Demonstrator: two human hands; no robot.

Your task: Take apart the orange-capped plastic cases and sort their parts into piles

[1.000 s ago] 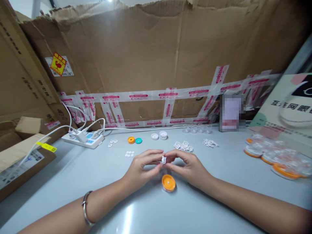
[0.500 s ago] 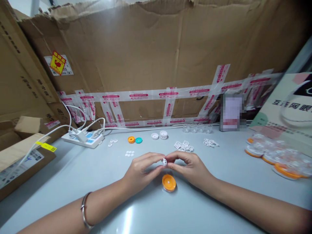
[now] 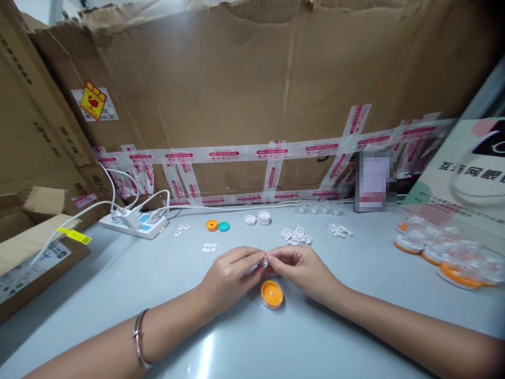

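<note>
A small white plastic part [image 3: 265,261] is pinched between my two hands, mostly covered by the fingertips. My left hand [image 3: 231,273] grips it from the left with thumb and fingers. From the right, my right hand [image 3: 302,268] closes on the same part with thumb and forefinger. Just below the fingers, a round orange dish-like piece [image 3: 272,293] with a small pale centre lies on the grey table. Beyond the right hand is a pile of white openwork plastic parts [image 3: 296,236].
Small white discs [image 3: 209,247], orange rings [image 3: 212,225], a teal ring [image 3: 223,226] and white round caps [image 3: 264,217] lie farther back. A power strip [image 3: 134,223] sits left. Clear-and-orange assemblies [image 3: 453,252] stand right, near a phone-like object [image 3: 373,181]. Cardboard [image 3: 221,84] walls the back.
My right fingertips have closed in over the white part, and it now shows less. My left fingers have curled further around it. The orange piece appears nearly unmoved.
</note>
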